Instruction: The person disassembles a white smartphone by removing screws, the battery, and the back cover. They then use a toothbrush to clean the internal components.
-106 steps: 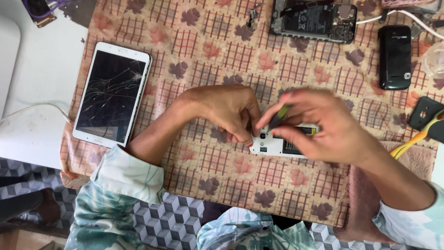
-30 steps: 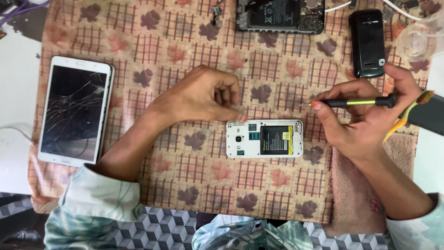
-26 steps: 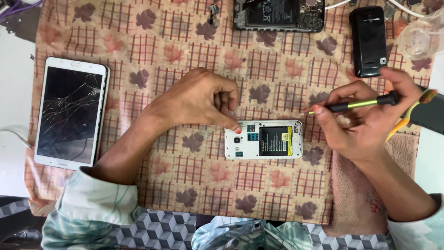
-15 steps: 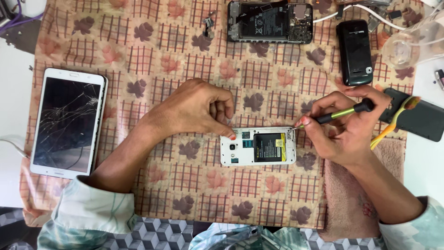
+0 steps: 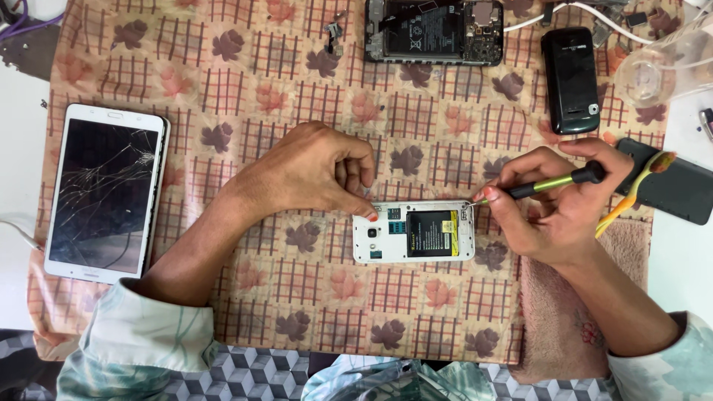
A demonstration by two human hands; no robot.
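A small white phone [image 5: 413,232] lies face down with its back cover off, its black and yellow battery showing. My left hand [image 5: 312,171] rests curled on the cloth, its thumb tip pressing the phone's top left corner. My right hand [image 5: 553,200] grips a thin green and black screwdriver [image 5: 538,186]. The driver's tip touches the phone's top right corner.
A patterned cloth [image 5: 245,82] covers the work surface. A white tablet with a cracked screen [image 5: 104,193] lies at the left. An opened phone body [image 5: 434,30], a black phone [image 5: 570,78], a clear plastic cup [image 5: 661,70], a dark case with a yellow brush [image 5: 631,197] and a pink towel [image 5: 557,312] lie around.
The right hand lifted away with the screwdriver, then brought it back down and left, so its tip now meets the phone's top right corner. The left hand stayed at the phone's left end.
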